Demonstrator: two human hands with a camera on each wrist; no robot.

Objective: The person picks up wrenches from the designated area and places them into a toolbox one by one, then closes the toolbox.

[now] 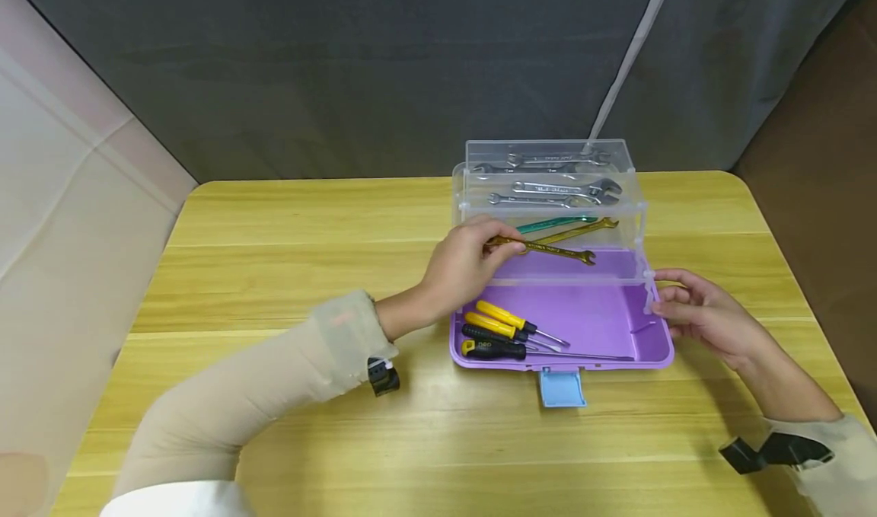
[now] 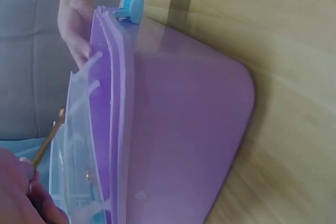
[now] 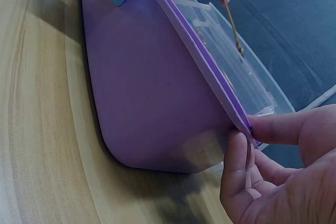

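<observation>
My left hand (image 1: 464,264) pinches a gold open-ended wrench (image 1: 563,251) between thumb and fingers, above the lower clear tray (image 1: 562,282) of a purple toolbox (image 1: 582,319). A second gold wrench (image 1: 582,231) and a green wrench (image 1: 556,224) lie in that tray. At the toolbox's right side, my right hand (image 1: 715,317) grips the rim; the right wrist view shows the thumb (image 3: 278,128) on top and fingers (image 3: 236,166) below. Silver wrenches (image 1: 558,188) and an adjustable wrench (image 1: 606,191) lie in the upper tray.
Two yellow-handled screwdrivers (image 1: 500,314) and black-handled ones, including a black-and-yellow screwdriver (image 1: 493,349), lie in the toolbox's bottom. A blue latch (image 1: 562,388) hangs at its front. The toolbox stands on a wooden table (image 1: 329,258), with a dark curtain (image 1: 329,75) behind.
</observation>
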